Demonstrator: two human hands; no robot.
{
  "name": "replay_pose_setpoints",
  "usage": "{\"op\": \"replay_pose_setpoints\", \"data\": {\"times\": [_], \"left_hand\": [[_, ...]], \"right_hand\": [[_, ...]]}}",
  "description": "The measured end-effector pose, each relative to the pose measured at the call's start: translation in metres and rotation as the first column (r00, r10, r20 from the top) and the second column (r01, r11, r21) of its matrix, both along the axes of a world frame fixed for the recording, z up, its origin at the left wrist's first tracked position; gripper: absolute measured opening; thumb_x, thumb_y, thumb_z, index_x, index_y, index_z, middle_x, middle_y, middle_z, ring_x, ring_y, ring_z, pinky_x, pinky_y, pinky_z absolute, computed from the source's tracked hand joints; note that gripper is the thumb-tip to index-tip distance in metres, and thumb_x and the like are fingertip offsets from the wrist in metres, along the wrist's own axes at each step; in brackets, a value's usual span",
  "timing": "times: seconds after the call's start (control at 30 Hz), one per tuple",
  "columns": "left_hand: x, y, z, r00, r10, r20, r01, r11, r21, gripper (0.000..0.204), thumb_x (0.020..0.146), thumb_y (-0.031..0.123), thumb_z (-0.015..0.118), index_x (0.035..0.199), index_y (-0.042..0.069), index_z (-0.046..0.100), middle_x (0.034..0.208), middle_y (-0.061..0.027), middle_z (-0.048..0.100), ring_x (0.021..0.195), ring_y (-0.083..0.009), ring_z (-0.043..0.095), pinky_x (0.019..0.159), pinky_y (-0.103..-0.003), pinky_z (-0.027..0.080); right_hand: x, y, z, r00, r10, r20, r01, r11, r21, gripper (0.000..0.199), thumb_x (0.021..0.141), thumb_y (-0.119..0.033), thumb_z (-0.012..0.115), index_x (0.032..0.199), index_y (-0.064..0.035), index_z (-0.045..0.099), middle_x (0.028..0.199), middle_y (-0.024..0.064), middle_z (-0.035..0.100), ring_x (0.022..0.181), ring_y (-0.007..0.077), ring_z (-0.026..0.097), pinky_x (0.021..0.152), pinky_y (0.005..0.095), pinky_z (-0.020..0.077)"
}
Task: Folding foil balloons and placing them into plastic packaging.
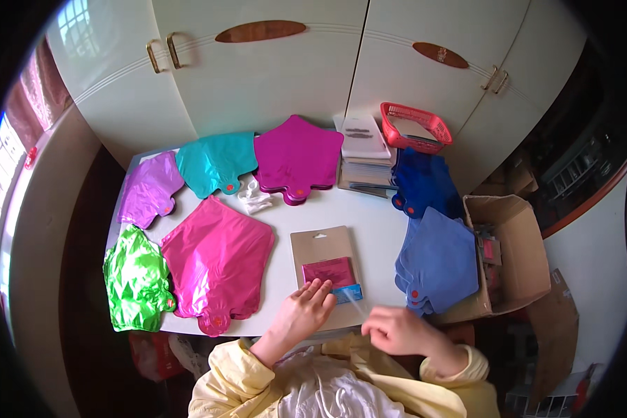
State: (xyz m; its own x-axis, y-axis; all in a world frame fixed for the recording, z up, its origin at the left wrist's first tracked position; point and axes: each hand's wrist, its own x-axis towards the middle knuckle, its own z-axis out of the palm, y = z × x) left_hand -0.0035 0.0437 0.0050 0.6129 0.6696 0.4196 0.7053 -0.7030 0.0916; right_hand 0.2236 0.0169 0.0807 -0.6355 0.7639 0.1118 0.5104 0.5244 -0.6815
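Near the table's front edge lies a brown cardboard backing card (313, 241) with a hanging slot at its top. A folded, shiny dark-pink foil packet (329, 270) rests on it, with a small blue label (348, 293) at its lower end. My left hand (306, 306) presses its fingertips on the packet's lower left, fingers stretched out. To the right, my right hand (400, 331) is closed, fingers pinched at the lower end of a clear, straw-like strip (356, 300). That strip slants up toward the blue label. Motion blurs the right fingertips somewhat.
Flat foil balloons surround the card: pink (219, 258), green (136, 282), lilac (150, 188), teal (217, 161), magenta (299, 153), dark blue (428, 182) and pale blue (439, 261). Behind are stacked cards (366, 167) and a red basket (432, 143). A cardboard box (519, 244) stands right.
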Motion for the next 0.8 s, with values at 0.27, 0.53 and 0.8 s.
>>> {"op": "replay_pose_setpoints", "data": {"times": [0.27, 0.53, 0.8], "left_hand": [[0.002, 0.000, 0.000, 0.999, 0.006, 0.045, -0.005, 1.000, -0.030, 0.014, 0.077, 0.012, 0.060, 0.087, 0.005, 0.053, 0.114, -0.0124, 0.062, 0.103, -0.0262, 0.064, 0.085, -0.035, 0.054], [0.000, 0.000, 0.000, 0.997, 0.021, 0.081, -0.017, 0.999, -0.049, 0.014, 0.077, 0.010, 0.060, 0.086, 0.005, 0.052, 0.114, -0.0109, 0.063, 0.103, -0.0261, 0.064, 0.087, -0.035, 0.053], [-0.002, -0.001, 0.000, 0.999, 0.009, 0.033, -0.007, 0.998, -0.056, 0.015, 0.077, 0.011, 0.059, 0.090, 0.007, 0.053, 0.120, -0.0104, 0.060, 0.107, -0.0257, 0.062, 0.087, -0.035, 0.053]], "right_hand": [[-0.019, -0.034, -0.054, 0.985, -0.147, -0.086, 0.129, 0.974, -0.187, 0.010, 0.076, 0.001, 0.058, 0.081, -0.0050, 0.065, 0.076, 0.0077, 0.060, 0.060, 0.0222, 0.059, 0.054, 0.0319, 0.0472], [-0.028, -0.037, -0.051, 0.970, -0.201, -0.135, 0.176, 0.968, -0.177, 0.013, 0.076, 0.001, 0.058, 0.084, -0.0052, 0.066, 0.076, 0.0080, 0.060, 0.058, 0.0226, 0.058, 0.053, 0.0319, 0.0458], [-0.034, -0.035, -0.056, 0.923, -0.382, -0.050, 0.374, 0.919, -0.127, 0.011, 0.079, -0.003, 0.060, 0.089, -0.0061, 0.064, 0.080, 0.0109, 0.061, 0.066, 0.0298, 0.062, 0.058, 0.0374, 0.0503]]}}
